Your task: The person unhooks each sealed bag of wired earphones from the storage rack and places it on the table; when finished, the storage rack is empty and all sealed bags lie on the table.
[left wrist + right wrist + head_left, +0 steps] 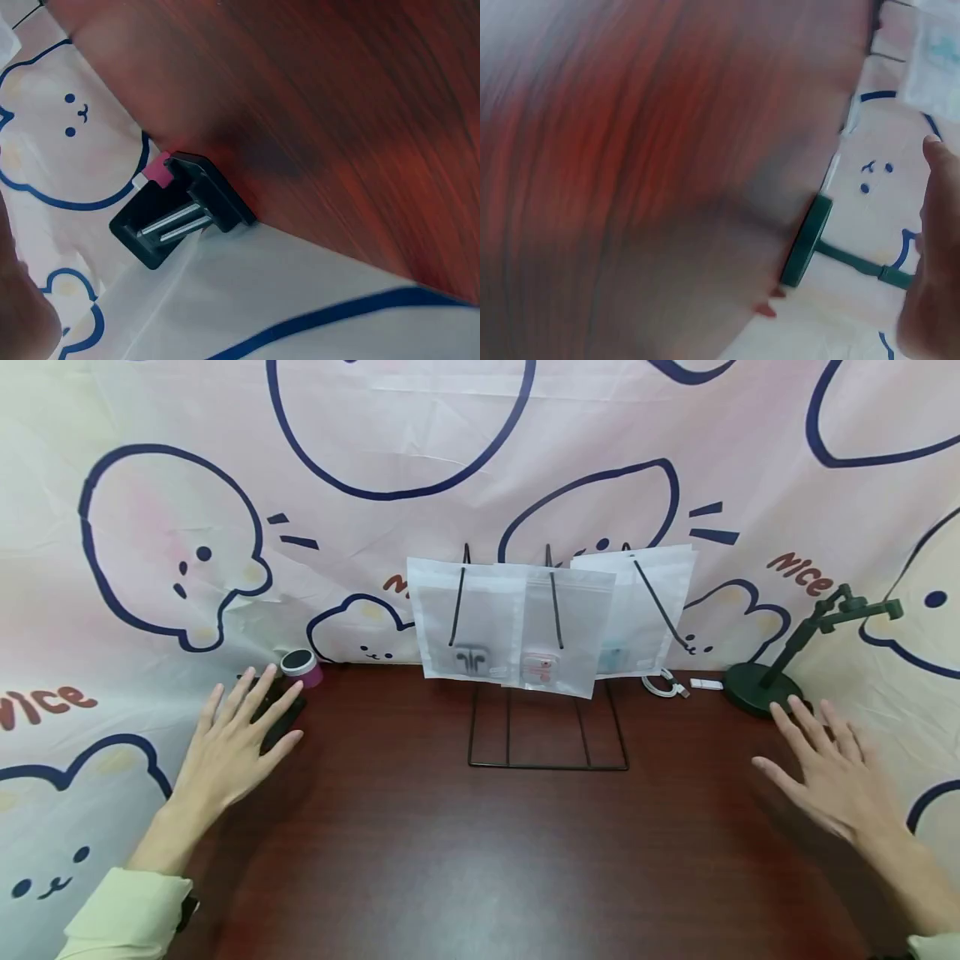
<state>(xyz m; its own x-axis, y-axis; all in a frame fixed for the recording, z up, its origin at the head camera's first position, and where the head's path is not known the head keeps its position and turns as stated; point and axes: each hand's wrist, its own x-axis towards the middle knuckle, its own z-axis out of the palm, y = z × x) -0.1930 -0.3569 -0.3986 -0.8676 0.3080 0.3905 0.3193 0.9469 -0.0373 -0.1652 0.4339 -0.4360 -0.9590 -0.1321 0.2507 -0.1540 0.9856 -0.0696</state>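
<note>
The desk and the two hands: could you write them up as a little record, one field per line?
Left hand: open, nothing held; nearest the black stand
Right hand: open, nothing held; nearest the green stand
Rack: black wire, on the desk
Bags: three, pale, hung on the rack, small items inside
Jar: pink, beside the black stand
Right of rack: white cable, white stick
Backdrop: cartoon-print cloth

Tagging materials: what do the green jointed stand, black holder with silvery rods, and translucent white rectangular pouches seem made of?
Green stand: smooth plastic or painted metal; uniform colour hides which. Black holder: likely moulded plastic, rounded corners; shiny rods probably metal. Pouches: probably frosted plastic; contents show through.
</note>
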